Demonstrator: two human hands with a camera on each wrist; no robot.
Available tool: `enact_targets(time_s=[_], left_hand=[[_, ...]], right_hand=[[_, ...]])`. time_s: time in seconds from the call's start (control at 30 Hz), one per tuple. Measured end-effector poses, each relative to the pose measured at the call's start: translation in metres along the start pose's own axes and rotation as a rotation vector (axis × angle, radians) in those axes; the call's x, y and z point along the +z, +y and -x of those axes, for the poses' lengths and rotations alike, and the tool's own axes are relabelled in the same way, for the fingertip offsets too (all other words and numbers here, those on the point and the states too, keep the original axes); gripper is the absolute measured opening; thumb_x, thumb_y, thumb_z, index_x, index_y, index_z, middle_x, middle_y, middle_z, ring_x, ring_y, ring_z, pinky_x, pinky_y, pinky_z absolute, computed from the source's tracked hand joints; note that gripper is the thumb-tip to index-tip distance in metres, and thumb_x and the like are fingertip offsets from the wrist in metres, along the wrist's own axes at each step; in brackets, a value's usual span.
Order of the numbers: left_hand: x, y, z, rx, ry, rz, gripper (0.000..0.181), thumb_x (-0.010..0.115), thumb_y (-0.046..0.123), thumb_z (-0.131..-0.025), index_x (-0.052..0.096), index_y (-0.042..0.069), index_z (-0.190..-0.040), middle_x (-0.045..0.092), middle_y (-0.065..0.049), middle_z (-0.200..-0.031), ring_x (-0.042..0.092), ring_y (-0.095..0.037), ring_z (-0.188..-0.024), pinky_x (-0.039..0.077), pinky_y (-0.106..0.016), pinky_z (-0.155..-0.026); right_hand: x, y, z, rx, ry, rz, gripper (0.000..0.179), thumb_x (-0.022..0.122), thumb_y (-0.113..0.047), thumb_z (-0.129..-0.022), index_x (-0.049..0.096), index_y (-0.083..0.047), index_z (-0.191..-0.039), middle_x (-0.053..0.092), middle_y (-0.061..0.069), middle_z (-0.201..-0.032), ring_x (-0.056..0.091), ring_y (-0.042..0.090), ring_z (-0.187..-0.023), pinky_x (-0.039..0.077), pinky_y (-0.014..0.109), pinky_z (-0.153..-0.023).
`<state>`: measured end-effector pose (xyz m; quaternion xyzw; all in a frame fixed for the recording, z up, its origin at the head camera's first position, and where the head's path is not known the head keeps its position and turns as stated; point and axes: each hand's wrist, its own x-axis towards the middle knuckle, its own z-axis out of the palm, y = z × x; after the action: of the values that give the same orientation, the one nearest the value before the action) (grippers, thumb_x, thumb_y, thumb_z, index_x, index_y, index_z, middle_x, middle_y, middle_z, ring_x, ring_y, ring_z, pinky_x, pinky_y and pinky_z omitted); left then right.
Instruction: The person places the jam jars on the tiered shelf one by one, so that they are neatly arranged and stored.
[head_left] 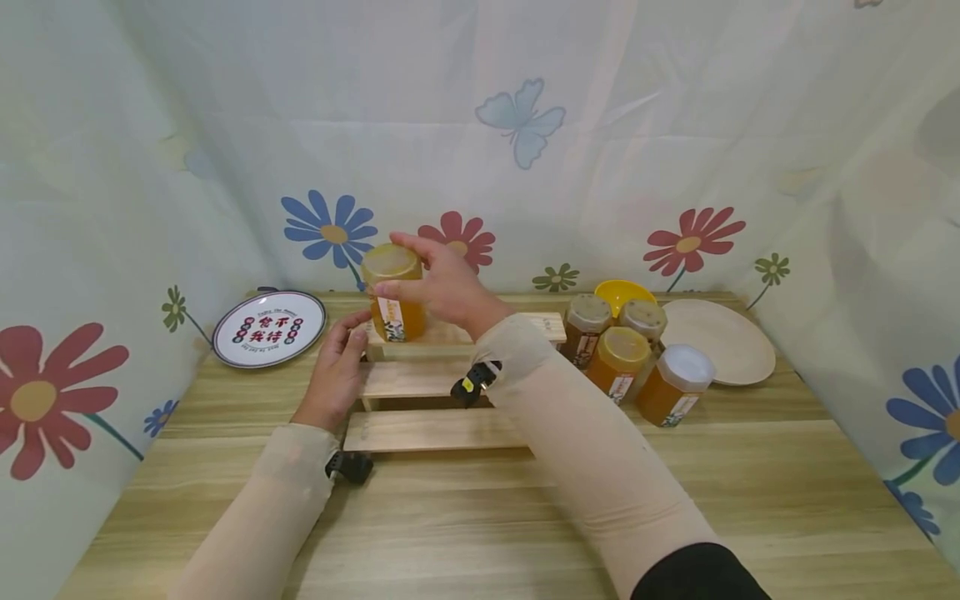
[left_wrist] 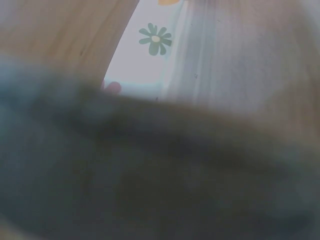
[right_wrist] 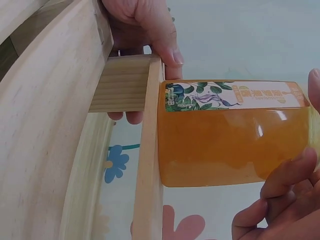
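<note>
A honey jar (head_left: 391, 308) with a yellowish lid and flowered label stands upright at the left end of the top step of a wooden stepped rack (head_left: 438, 429). My right hand (head_left: 446, 287) holds this jar near its lid, thumb and fingers on opposite sides. In the right wrist view, the base of the jar (right_wrist: 225, 145) meets the step's board. My left hand (head_left: 339, 371) grips the left end of the rack, beside the jar; its fingers wrap round the wooden end piece (right_wrist: 125, 82). A dark blur covers most of the left wrist view.
Right of the rack stand several more jars, among them a yellow-lidded jar (head_left: 618, 362) and a white-lidded jar (head_left: 677, 383). Behind them are a yellow bowl (head_left: 624, 292) and a beige plate (head_left: 723, 342). A white plate with red lettering (head_left: 268, 310) lies at left.
</note>
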<state>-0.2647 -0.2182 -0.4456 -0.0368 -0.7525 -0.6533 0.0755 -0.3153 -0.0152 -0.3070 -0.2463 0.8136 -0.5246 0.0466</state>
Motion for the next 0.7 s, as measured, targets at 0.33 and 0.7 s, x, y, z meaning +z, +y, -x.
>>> enact_targets(time_s=[0.33,0.7], left_hand=[[0.001,0.002,0.0,-0.005,0.004,-0.021,0.049,0.039,0.039,-0.115,0.042,0.014,-0.157,0.045,-0.009,-0.152,0.048,-0.019,-0.127,0.041,-0.023,-0.102],[-0.001,-0.001,-0.001,0.007,0.011,-0.059,0.049,0.038,0.038,-0.115,0.042,0.014,-0.158,0.041,-0.008,-0.162,0.044,-0.027,-0.138,0.033,-0.04,-0.117]], right_hand=[[-0.01,0.004,0.013,-0.033,0.036,-0.055,0.085,0.085,-0.037,-0.09,0.042,-0.024,-0.163,0.052,-0.001,-0.159,0.051,0.026,-0.139,0.042,0.049,-0.118],[-0.042,0.01,0.055,-0.04,0.06,-0.097,0.069,0.082,-0.033,-0.094,0.053,-0.027,-0.156,0.052,-0.008,-0.158,0.056,0.019,-0.129,0.05,0.046,-0.106]])
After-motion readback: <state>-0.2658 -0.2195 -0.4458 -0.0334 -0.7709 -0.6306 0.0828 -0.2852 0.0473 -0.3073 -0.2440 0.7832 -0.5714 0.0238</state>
